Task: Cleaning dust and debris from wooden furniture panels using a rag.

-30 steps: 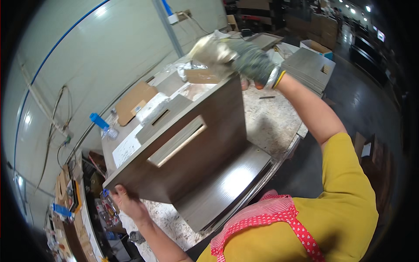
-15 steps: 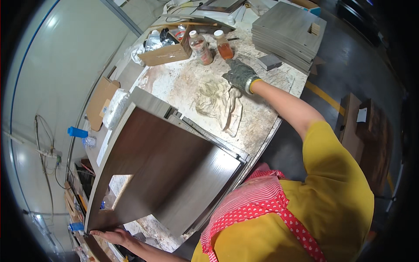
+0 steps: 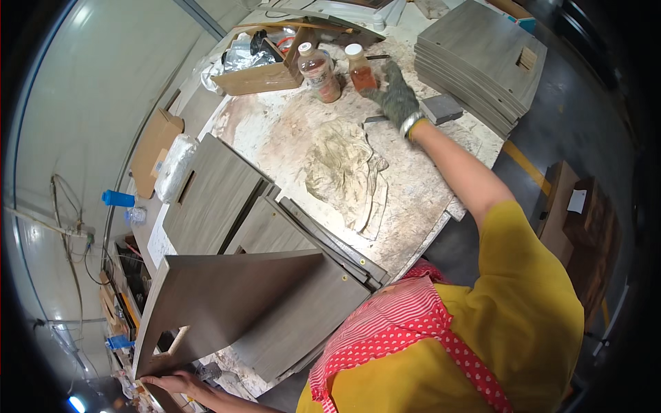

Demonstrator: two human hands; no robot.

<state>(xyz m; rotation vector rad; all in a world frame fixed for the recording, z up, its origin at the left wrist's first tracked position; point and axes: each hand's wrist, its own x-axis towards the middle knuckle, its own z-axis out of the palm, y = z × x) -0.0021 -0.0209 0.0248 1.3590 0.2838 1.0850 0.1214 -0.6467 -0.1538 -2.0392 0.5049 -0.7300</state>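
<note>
My bare left hand [image 3: 169, 383] grips the lower left corner of a grey wood-grain panel [image 3: 220, 296], which is tilted up off the panels beneath it and has a rectangular cutout. Under it lie other grey panels [image 3: 313, 320] with small round holes. My right hand [image 3: 399, 96], in a grey-green work glove, hovers over the far side of the table with its fingers spread, just right of a white-capped bottle of amber liquid [image 3: 363, 74]. Below its fingers shows a small dark strip [image 3: 376, 119]. A grey block [image 3: 441, 109] sits right beside the glove.
A crumpled, stained cloth [image 3: 344, 172] lies mid-table. A second capped bottle [image 3: 319, 74] stands by a cardboard box [image 3: 258, 79] of plastic bags. At the far right rises a stack of grey panels [image 3: 475, 55]. A wrapped white roll [image 3: 176, 167] lies at the left edge.
The held panel has swung down and left, uncovering the panels beneath. My right hand has moved right, away from the cloth, with its fingers spreading.
</note>
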